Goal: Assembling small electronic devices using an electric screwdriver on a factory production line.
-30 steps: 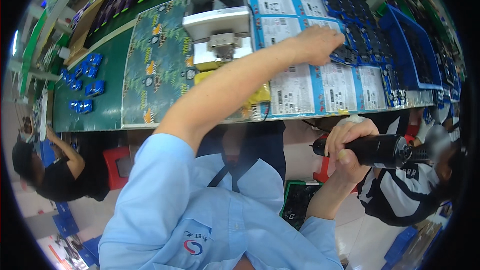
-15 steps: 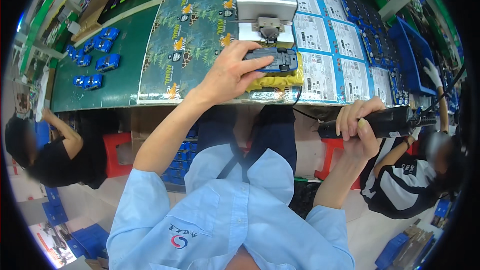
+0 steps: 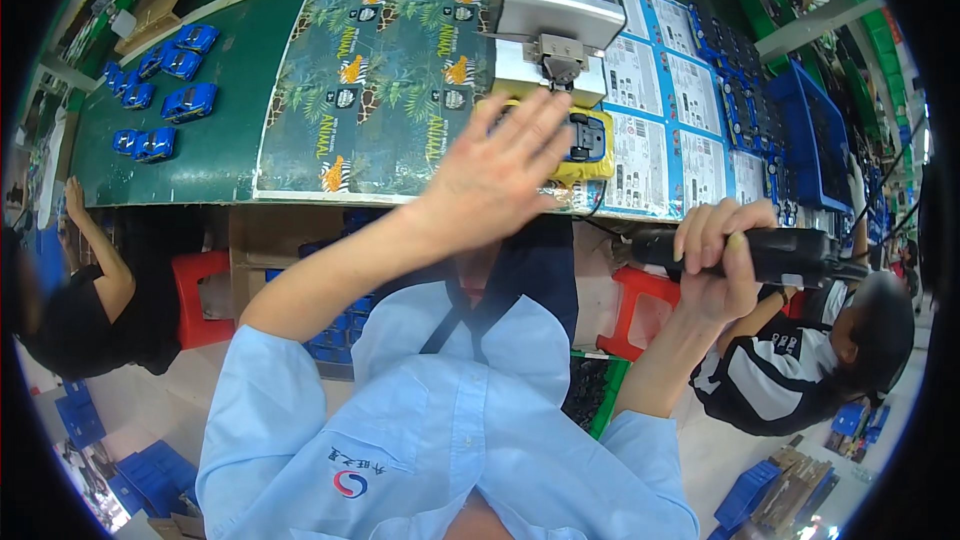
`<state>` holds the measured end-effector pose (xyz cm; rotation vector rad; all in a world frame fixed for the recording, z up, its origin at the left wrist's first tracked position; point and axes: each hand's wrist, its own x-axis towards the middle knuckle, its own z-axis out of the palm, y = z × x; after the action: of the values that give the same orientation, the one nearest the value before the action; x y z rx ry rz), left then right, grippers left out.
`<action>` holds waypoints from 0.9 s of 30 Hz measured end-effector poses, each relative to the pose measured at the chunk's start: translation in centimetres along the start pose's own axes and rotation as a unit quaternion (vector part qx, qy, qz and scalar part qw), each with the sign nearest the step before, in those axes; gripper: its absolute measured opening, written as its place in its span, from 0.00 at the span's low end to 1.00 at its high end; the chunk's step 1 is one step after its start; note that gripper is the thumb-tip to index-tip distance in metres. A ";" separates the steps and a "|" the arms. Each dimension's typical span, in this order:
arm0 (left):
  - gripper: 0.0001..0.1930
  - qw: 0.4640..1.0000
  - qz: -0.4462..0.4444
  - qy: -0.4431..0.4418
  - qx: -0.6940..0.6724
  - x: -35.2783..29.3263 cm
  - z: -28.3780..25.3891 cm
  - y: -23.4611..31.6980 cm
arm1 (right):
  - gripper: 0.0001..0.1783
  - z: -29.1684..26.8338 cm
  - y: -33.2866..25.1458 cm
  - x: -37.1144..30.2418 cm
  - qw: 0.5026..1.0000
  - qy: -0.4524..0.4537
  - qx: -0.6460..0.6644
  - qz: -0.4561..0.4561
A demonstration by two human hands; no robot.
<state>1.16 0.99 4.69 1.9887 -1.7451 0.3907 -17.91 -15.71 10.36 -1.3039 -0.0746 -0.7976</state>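
My right hand (image 3: 722,252) is closed around a black electric screwdriver (image 3: 785,256), held nearly level in front of the table edge. Stretched fingers of my left hand (image 3: 505,165) lie over the left part of a blue toy car (image 3: 589,137). That car rests underside up on a yellow cloth (image 3: 585,170), and only its right end shows. Just beyond the fingertips is the metal nozzle of a grey box-shaped machine (image 3: 560,12), likely a screw feeder. Whether the fingertips touch the nozzle or the car cannot be made out.
Several blue toy cars (image 3: 188,100) stand on the green table at left. Rows of car parts (image 3: 745,105) lie at right beside a blue bin (image 3: 812,135). Printed sheets (image 3: 350,80) cover the table. A cable hangs at the front edge. Two people sit at either side, near red stools (image 3: 640,310).
My left hand has gone from gripping the car's left end to lying over it with fingers stretched toward the nozzle. The screwdriver stays in my right hand. The whole view has shifted slightly.
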 end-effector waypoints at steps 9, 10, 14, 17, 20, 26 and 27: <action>0.27 0.985 -0.019 0.027 0.171 -1.5 6.3 1.6 | 0.09 4.8 4.5 10.0 0.989 0.040 0.002 -0.144; 0.27 0.983 -0.014 0.034 0.177 -1.4 6.3 1.5 | 0.10 5.6 5.2 10.8 0.990 0.052 -0.004 -0.132; 0.25 0.979 -0.004 0.042 0.198 -1.2 6.3 1.5 | 0.09 6.7 7.4 12.4 0.987 0.067 -0.069 -0.130; 0.25 0.978 -0.010 0.042 0.205 -1.1 6.1 1.3 | 0.07 8.1 7.6 12.9 0.979 0.054 -0.156 -0.123; 0.25 0.979 -0.013 0.043 0.201 -1.4 6.2 1.2 | 0.09 9.8 7.9 13.7 0.965 0.039 -0.232 -0.116; 0.25 0.981 -0.011 0.049 0.188 -1.1 6.6 1.3 | 0.10 8.3 7.3 15.1 0.993 0.034 -0.105 -0.042; 0.25 0.981 -0.013 0.058 0.187 -1.2 6.6 1.3 | 0.09 8.1 6.7 14.5 0.994 0.046 -0.092 -0.045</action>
<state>-0.92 -1.57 -1.34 2.1850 -1.6650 0.8639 -0.44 -15.27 14.13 -1.4429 0.0138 -0.9593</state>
